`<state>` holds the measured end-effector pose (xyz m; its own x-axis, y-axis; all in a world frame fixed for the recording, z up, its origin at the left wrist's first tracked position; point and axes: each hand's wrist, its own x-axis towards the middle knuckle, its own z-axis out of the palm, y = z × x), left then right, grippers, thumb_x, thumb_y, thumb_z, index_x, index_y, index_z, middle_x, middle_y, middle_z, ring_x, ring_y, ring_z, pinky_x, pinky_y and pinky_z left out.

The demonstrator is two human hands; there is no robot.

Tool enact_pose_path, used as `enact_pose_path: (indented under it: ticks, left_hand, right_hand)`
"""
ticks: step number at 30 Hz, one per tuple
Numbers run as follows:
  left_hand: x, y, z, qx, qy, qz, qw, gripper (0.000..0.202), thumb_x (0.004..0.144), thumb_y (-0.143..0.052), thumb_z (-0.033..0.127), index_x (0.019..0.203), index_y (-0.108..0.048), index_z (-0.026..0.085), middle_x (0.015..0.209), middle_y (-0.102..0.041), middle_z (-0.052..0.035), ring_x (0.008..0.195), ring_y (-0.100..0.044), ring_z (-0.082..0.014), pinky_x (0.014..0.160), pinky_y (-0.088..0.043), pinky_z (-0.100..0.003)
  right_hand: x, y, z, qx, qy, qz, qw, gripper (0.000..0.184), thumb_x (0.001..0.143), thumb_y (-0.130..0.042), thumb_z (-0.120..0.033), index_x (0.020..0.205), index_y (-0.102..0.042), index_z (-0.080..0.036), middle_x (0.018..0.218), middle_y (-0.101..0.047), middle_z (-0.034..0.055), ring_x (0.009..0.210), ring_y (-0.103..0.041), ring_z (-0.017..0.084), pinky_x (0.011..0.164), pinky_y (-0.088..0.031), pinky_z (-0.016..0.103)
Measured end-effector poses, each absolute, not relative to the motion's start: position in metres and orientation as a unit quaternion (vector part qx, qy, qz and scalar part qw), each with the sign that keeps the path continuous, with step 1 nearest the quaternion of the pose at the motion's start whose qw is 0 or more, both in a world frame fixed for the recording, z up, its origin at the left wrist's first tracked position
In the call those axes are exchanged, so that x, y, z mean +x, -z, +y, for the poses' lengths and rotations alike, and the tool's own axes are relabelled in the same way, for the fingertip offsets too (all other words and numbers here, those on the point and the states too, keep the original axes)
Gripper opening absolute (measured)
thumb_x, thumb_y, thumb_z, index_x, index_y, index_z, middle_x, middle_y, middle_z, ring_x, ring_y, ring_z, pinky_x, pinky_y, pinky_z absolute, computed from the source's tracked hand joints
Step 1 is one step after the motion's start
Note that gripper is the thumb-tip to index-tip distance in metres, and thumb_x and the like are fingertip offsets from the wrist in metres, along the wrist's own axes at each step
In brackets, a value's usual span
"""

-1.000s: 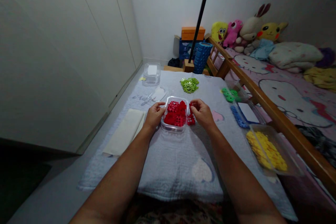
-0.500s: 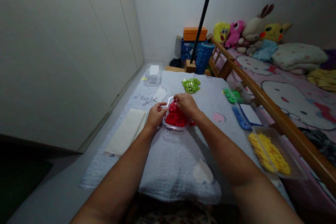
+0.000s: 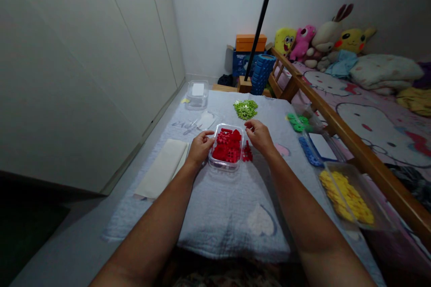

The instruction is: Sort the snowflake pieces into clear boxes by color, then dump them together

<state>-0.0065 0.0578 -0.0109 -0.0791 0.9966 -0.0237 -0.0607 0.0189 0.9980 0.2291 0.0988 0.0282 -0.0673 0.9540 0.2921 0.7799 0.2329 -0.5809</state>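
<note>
A clear plastic container [image 3: 225, 167] stands on the cloth in front of me, filled with red plastic pieces [image 3: 229, 147]. My left hand [image 3: 202, 147] holds the container's left wall, thumb and fingertips at the rim. Just beyond the opposite rim, my right hand [image 3: 261, 136] hovers with loosely bent fingers, thumb and index slightly apart and nothing visible between them. Below that hand, a few loose red pieces [image 3: 247, 152] lie on the cloth beside the container. A heap of light green pieces [image 3: 245, 109] lies farther back.
Along the right edge are containers of green pieces [image 3: 299, 122], blue pieces [image 3: 309, 150] and yellow pieces [image 3: 346, 195]. A folded beige cloth [image 3: 162, 168] lies at left. A lidded clear box [image 3: 197, 101] stands at the back left. A wooden bed rail [image 3: 357, 139] runs along the right.
My right hand has lifted out of the container and moved right, uncovering the red pieces inside and those beside it. My left hand stays on the container wall.
</note>
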Motion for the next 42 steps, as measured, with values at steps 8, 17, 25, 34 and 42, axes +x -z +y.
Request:
enact_pose_path:
  ticks: [8,17,25,34,42]
  left_hand:
    - [-0.008,0.011,0.059,0.452,-0.528,0.504,0.513,0.051,0.066,-0.075,0.042,0.107,-0.069,0.012,0.054,-0.051,0.008,0.048,-0.043,-0.0093,0.05,-0.031,-0.022]
    - [-0.008,0.01,0.057,0.426,-0.549,0.495,0.522,0.049,0.065,-0.078,0.041,0.105,-0.069,0.014,0.055,-0.05,0.0087,0.049,-0.044,-0.0088,0.051,-0.031,-0.021]
    - [-0.006,0.009,0.057,0.421,-0.56,0.502,0.507,0.044,0.065,-0.077,0.038,0.102,-0.069,0.014,0.053,-0.048,0.0092,0.049,-0.042,-0.009,0.05,-0.03,-0.022]
    - [-0.007,0.007,0.056,0.425,-0.547,0.502,0.518,0.047,0.065,-0.075,0.038,0.105,-0.067,0.014,0.054,-0.049,0.0095,0.047,-0.042,-0.009,0.049,-0.029,-0.022]
    - [-0.007,0.012,0.059,0.429,-0.539,0.502,0.523,0.051,0.065,-0.075,0.039,0.108,-0.068,0.013,0.056,-0.052,0.0081,0.049,-0.044,-0.0093,0.05,-0.032,-0.022]
  right_hand:
    - [0.26,-0.002,0.071,-0.658,-0.176,-0.703,0.206,0.007,0.084,-0.067,-0.023,0.083,-0.071,-0.019,0.076,-0.07,0.0015,0.071,-0.058,0.015,0.066,-0.038,0.025]
    - [0.242,-0.001,0.061,-0.709,-0.166,-0.67,0.144,0.024,0.083,-0.068,-0.038,0.067,-0.065,-0.022,0.066,-0.065,0.0002,0.062,-0.053,0.015,0.055,-0.025,0.027]
    - [0.235,0.0,0.057,-0.728,-0.117,-0.657,0.156,0.024,0.088,-0.06,-0.027,0.108,-0.072,-0.022,0.098,-0.075,0.0077,0.085,-0.066,0.021,0.064,-0.037,0.028]
    - [0.248,0.009,0.063,-0.693,-0.12,-0.686,0.188,0.019,0.086,-0.058,-0.014,0.094,-0.074,-0.021,0.1,-0.062,0.007,0.096,-0.062,0.021,0.082,-0.045,0.028]
    - [0.243,-0.017,0.069,-0.606,-0.161,-0.686,0.368,0.008,0.085,-0.061,-0.02,0.087,-0.068,-0.019,0.093,-0.065,0.0052,0.079,-0.058,0.018,0.078,-0.047,0.03]
